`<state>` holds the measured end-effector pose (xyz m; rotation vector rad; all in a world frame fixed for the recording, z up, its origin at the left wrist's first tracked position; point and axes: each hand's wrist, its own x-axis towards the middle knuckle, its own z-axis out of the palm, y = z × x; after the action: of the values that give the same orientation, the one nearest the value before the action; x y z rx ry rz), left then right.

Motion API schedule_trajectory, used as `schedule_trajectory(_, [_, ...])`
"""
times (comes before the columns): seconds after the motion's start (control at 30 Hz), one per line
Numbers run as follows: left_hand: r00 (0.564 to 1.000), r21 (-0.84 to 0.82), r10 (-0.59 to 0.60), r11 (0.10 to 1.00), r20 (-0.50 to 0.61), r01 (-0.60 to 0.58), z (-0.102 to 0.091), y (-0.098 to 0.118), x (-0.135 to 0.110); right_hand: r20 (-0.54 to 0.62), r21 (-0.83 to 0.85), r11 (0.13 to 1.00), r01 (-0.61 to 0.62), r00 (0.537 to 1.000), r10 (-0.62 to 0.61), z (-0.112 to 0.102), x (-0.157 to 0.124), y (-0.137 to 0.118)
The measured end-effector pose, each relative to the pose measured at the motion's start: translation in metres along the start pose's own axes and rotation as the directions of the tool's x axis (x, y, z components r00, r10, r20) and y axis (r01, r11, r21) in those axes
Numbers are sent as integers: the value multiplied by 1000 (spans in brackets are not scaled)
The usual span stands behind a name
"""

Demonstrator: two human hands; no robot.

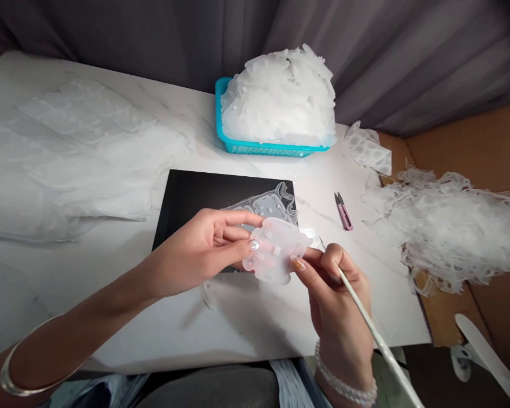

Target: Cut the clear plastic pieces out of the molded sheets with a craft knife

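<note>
Between my two hands is a translucent, frosted plastic piece [276,258] with a wavy outline and small raised marks. My left hand [221,243] pinches its left edge, thumb in front and fingers behind. At its lower right, the thumb of my right hand [335,283] presses on it. That hand also grips a thin white tool like a slim rod [376,334], its narrow tip pointing up and left past the piece. Below and behind them, a clear cut sheet [259,198] with ragged strips lies on a black board [199,192].
A blue basket [263,150] heaped with white translucent pieces [280,96] stands at the back. Translucent sheets [85,147] are stacked at left. Thread snips [344,211] lie at right, near a cardboard box [471,141] and a tangle of clear offcuts [459,226].
</note>
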<state>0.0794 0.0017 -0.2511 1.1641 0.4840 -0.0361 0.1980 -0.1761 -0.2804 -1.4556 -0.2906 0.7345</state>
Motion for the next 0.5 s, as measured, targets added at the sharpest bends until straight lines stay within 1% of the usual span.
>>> schedule_trajectory(0.1, [1000, 10, -16, 1000, -17, 16, -1, -2, 2, 2, 16, 1000, 1, 1000, -1, 2, 2, 4])
schedule_trajectory(0.17, [999, 23, -14, 1000, -32, 14, -2, -4, 3, -11, -10, 1000, 29, 1000, -29, 2, 4, 7])
schedule_trajectory(0.27, [995, 6, -5, 1000, -96, 6, -3, -7, 5, -73, -162, 982, 96, 991, -109, -4, 14, 9])
schedule_trajectory(0.33, [985, -25, -7, 1000, -173, 2, -7, -12, 10, -145, -287, 947, 144, 971, -192, -11, 31, 5])
schedule_trajectory(0.4, [973, -61, 10, 998, -231, -24, -14, -19, 19, -194, -380, 901, 209, 934, -299, -17, 59, -6])
schedule_trajectory(0.5, [959, -68, 58, 994, -278, -80, -23, -25, 30, -188, -432, 828, 357, 863, -470, -18, 108, -39])
